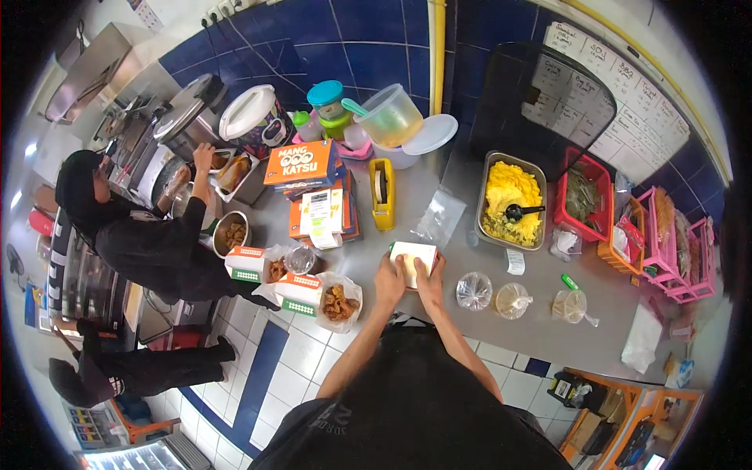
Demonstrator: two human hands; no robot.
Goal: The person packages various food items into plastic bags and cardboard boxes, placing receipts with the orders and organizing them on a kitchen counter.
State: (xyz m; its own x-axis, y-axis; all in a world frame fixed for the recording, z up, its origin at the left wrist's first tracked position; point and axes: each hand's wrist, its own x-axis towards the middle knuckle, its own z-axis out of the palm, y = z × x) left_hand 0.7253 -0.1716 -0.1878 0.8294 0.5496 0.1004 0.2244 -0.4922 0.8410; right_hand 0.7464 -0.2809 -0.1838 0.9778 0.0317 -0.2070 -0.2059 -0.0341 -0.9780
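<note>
My left hand (390,279) and my right hand (429,281) grip a small paper food box (415,251) from both sides. Its white face is turned up, with green and red at its edges, and my thumbs press on that face. Beyond it a clear plastic bag (442,215) lies flat on the steel counter (364,264). To the left, two open paper boxes (298,292) lie on their sides, lined with paper, with fried pieces of food (339,303) at their mouths. Right of my hands sit knotted plastic bags (473,291), some with a pale liquid (513,301).
A steel tray of yellow food (512,197) holds a black scoop (523,211). Orange printed boxes (301,164) are stacked beside a yellow tape dispenser (383,197). Red (599,214) and pink baskets (661,235) line the right side. A co-worker (153,235) handles food at left; another person (129,364) stands behind.
</note>
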